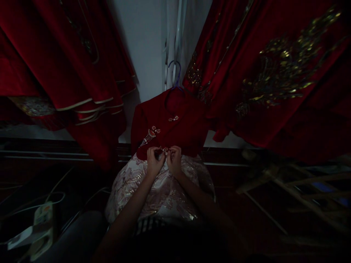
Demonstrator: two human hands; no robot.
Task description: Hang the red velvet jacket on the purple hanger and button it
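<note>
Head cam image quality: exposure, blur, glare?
Head view: heavily underexposed, bottom nearly black. Head view: brown slatted frame smeared at right. Head view: gold sequin embroidery glints, no blown highlights. Head view: left hand and right hand dim but readable; silvery beaded clasp between them lacks detail.

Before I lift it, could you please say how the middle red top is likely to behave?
The middle red top probably flops, as its cloth drapes from the hanger. Its tasselled ornament may swing or snag, since thin strands dangle.

Over my feed I'm seeing slim bare forearms (134, 202), a bare left hand (154, 164) and right hand (174, 161); dark clothing (175, 244) is melting into shadow.
</note>
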